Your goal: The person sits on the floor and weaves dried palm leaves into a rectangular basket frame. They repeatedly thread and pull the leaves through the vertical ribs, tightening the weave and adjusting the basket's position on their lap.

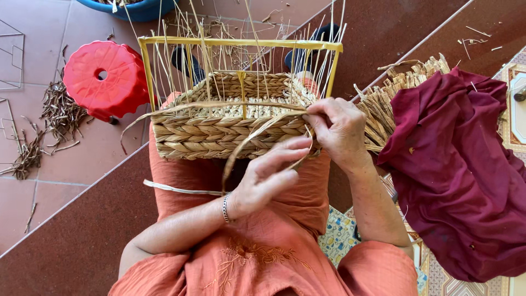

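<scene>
Here, no packages or labels. Terracotta tile floor with a dark red band. Half-woven basket on a yellow frame rests on the lap. Right hand pinches a straw strand at the basket's rim; left hand curls loosely under it, fingers touching. Red stool left, maroon cloth right, dry scraps scattered.

The person wears a loose orange top with short sleeves that end above the elbows, the cloth thin and crinkled. Faint stitched embroidery of stems and leaves runs across the front. Matching orange trousers cover the lap beyond the wrists. A silver bracelet circles the wrist behind the left hand. The right hand is bare, without rings.
</scene>
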